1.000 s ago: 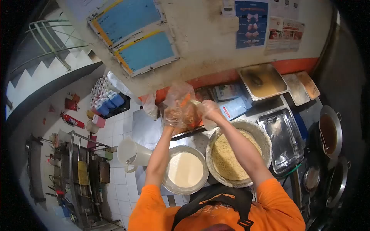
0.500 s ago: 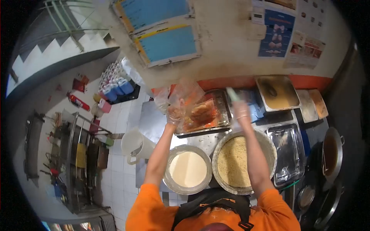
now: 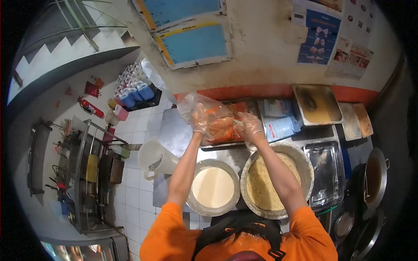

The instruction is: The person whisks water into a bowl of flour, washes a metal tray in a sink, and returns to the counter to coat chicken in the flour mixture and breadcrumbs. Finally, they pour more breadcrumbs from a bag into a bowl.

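Observation:
My left hand [image 3: 200,121], in a clear plastic glove, grips the side of a clear plastic bag [image 3: 188,106] of orange-red marinated meat [image 3: 221,126]. The bag lies over a metal tray [image 3: 257,114] against the wall. My right hand [image 3: 251,127], also gloved, is closed at the bag's right side around a slim pale-green tool [image 3: 237,123]. Its working end is hidden at the meat, so its kind does not show. Nearer me stand a bowl of creamy batter [image 3: 212,188] and, under my right forearm, a large bowl of yellowish breading crumbs [image 3: 265,185].
A white pitcher [image 3: 153,158] stands left of the batter. To the right are a blue-and-white packet [image 3: 283,128], a deep pan of yellowish liquid [image 3: 320,114] and a shallow metal tray [image 3: 323,174]. Large woks [image 3: 375,174] sit at the far right.
My right hand has come left and down with the pale-green tool, from above the blue packet to the bag of meat. My left hand still grips the bag, slightly higher.

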